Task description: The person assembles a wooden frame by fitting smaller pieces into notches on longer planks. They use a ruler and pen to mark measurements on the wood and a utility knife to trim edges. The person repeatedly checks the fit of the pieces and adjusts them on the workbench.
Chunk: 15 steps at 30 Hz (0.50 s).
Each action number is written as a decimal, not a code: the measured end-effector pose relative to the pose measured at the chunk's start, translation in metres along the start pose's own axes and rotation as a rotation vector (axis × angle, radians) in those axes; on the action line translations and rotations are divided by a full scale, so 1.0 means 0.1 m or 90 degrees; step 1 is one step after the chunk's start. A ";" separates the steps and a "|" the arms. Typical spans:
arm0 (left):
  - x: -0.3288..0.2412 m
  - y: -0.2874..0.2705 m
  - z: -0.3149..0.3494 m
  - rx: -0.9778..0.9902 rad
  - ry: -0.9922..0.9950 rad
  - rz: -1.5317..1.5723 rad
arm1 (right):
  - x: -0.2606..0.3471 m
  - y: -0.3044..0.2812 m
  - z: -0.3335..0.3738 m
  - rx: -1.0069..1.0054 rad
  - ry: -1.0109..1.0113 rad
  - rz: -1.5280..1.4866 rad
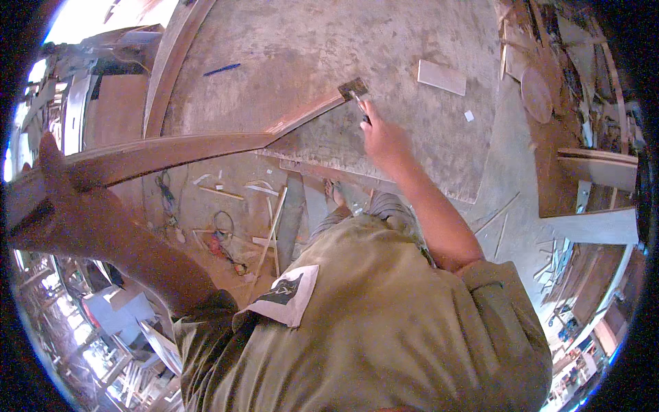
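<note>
A long reddish-brown wooden bar (pixel 192 150) reaches from the left side onto the worktable (pixel 302 41). It bends partway along, and its far section slopes up to the right. My left hand (pixel 68 175) is closed around the bar's near end, lifting that end past the table's edge. My right hand (pixel 384 134) grips a small hand tool (pixel 355 96) with a thin metal shank; its handle is mostly hidden in my fingers. A dark, flat square piece (pixel 353 88) lies at the bar's far tip, by the tool's end. I cannot tell whether it belongs to the tool.
On the table are a blue pen (pixel 222 69), a pale rectangular block (pixel 441 77) and a small white square (pixel 469 116). Thin wooden strips (pixel 271 233), cables and a red power tool (pixel 217 244) lie on the floor. Wooden furniture parts (pixel 594 172) stand at right.
</note>
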<state>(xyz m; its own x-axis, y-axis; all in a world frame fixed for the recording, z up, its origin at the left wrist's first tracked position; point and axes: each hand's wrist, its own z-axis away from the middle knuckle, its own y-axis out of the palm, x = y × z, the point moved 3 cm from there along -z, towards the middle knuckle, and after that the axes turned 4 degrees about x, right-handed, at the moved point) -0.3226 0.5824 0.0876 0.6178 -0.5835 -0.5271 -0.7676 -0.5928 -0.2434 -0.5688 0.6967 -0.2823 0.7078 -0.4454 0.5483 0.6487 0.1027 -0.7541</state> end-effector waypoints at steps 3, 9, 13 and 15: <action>0.08 -0.03 -0.04 0.042 0.074 0.131 | 0.04 0.10 -0.19 -0.027 -0.035 -0.001; 0.21 -0.13 -0.06 0.047 0.086 0.058 | 0.10 0.17 -0.34 -0.016 -0.040 0.029; 0.24 -0.18 0.00 -0.043 0.230 -0.129 | 0.22 0.10 -0.36 0.042 -0.027 0.060; 0.17 -0.15 0.06 0.022 0.212 -0.229 | 0.20 0.14 -0.41 0.044 -0.017 0.082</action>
<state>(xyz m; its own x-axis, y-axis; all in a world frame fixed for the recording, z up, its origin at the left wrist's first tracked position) -0.3018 0.5842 0.0772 0.8617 -0.4940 -0.1163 -0.4967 -0.7742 -0.3923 -0.5568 0.6527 -0.2966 0.7928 -0.4003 0.4595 0.5696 0.2187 -0.7923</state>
